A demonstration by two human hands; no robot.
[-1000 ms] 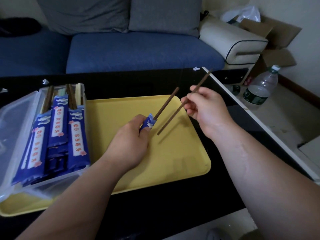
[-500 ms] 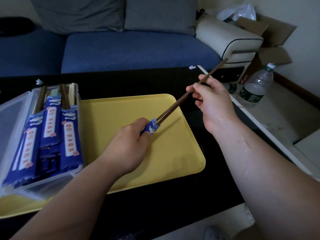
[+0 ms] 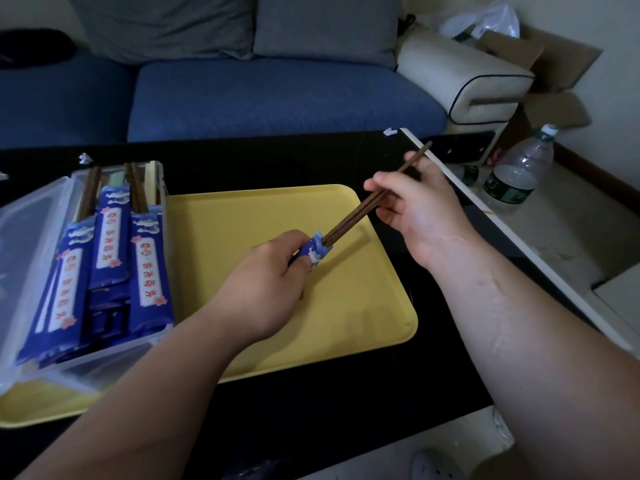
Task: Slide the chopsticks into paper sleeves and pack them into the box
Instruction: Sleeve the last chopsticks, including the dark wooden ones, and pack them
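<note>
My left hand grips a blue paper sleeve over the yellow tray; most of the sleeve is hidden in the fist. Two dark brown chopsticks stick out of the sleeve's mouth, slanting up to the right. My right hand pinches their upper part. At the left stands a clear plastic box holding several sleeved chopsticks, their brown tops showing.
The tray lies on a black table whose right edge is white. Behind is a blue sofa. A plastic bottle and cardboard boxes stand on the floor at the right. The box's lid lies open to the left.
The second chopstick, held apart a second ago, now lies beside the first in the sleeve. My right hand has moved down toward the sleeve, pushing both in deeper.
</note>
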